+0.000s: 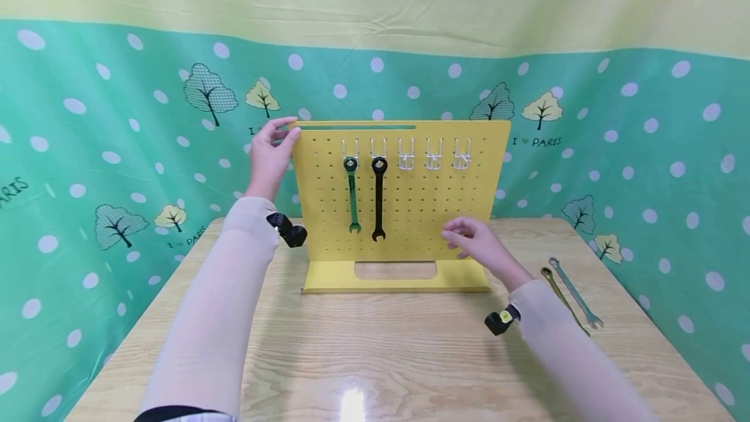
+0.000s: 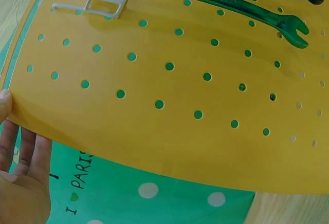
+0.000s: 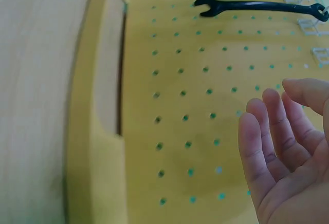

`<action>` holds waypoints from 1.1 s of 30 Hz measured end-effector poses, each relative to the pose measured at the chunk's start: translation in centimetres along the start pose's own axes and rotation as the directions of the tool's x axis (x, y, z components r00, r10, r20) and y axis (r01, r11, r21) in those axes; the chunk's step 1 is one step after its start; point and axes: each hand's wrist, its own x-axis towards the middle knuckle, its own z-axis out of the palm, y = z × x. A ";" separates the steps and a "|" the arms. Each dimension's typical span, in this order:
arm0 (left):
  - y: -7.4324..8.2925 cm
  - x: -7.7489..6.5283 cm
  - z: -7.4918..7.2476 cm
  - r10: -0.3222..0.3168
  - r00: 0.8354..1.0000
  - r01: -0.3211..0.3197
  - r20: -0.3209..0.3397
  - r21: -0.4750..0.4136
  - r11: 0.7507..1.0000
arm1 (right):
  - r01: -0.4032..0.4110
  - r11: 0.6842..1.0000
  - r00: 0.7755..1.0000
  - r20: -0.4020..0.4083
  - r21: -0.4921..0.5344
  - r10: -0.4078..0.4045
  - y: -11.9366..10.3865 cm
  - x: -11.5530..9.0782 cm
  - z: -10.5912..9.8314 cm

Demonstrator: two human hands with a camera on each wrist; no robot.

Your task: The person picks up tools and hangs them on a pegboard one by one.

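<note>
A yellow pegboard (image 1: 416, 226) stands upright on the table. At its upper left corner my left hand (image 1: 271, 158) pinches the edge, thumb in front and fingers behind, as the left wrist view also shows. Two combination wrenches hang on white hooks: a green wrench (image 1: 353, 195) and, right of it, a black wrench (image 1: 379, 199). In front of the board's lower right part is my right hand (image 1: 477, 243), holding nothing. Its fingers are loosely bent in the right wrist view, with bare perforated board behind them.
Three white hooks (image 1: 433, 155) on the board's right half carry no wrench. On the wooden table (image 1: 375, 344), beside my right forearm, lie a gold-coloured wrench (image 1: 562, 298) and a silvery-green wrench (image 1: 577, 293). A patterned curtain (image 1: 375, 90) hangs behind and at both sides.
</note>
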 end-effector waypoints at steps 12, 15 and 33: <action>-0.1 0.0 0.1 -0.002 1.000 0.002 -0.005 -0.003 1.000 | -0.094 0.993 0.995 0.013 -0.078 0.095 3.2 -3.9 -3.2; -0.1 0.1 0.1 0.000 1.000 0.000 -0.007 0.000 1.000 | -0.115 0.989 0.993 0.006 -0.097 0.116 3.8 -5.0 -4.0; -0.1 0.0 0.0 0.008 1.000 -0.008 -0.003 -0.008 1.000 | -0.245 0.944 0.969 -0.057 -0.222 0.239 8.9 -11.0 -8.9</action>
